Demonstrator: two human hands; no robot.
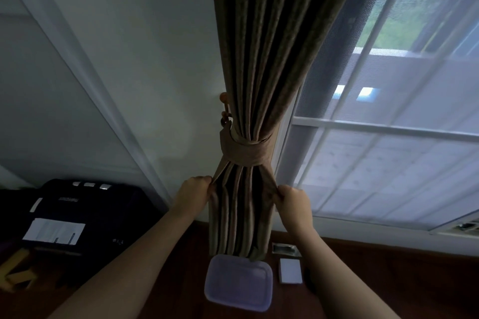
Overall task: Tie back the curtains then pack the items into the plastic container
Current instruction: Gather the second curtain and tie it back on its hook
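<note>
Brown curtain (261, 59), gathered into one column of pleats against the wall beside the window and cinched at mid-height, so the tying-back stage appears all but done on this panel; whether a second panel awaits cannot be told, since none is in view. Wooden surface (388, 272) below the window, carrying the items to be packed. Plastic container (238, 282), translucent and lying flat near the back edge of the surface, directly under the curtain hem, which overlaps its far rim; nothing can be seen inside it, and whether a lid covers it cannot be told, so packing is judged not yet begun. Left hand (197, 189) and right hand (290, 198), each with fingers curled round an outer fold of the curtain just below the band, one on either side, apparently dressing the pleats. Tie-back band (246, 150), wrapped round the gathered cloth and looped to a wooden wall knob (223, 97) on the wall side. White box (290, 270), just beside the container toward the right edge of the surface, outside it. Small metal item (285, 248), behind the white box near the back edge, its kind too unclear to name. Remaining, by this judgement: release the folds, then load both items into the container.
</note>
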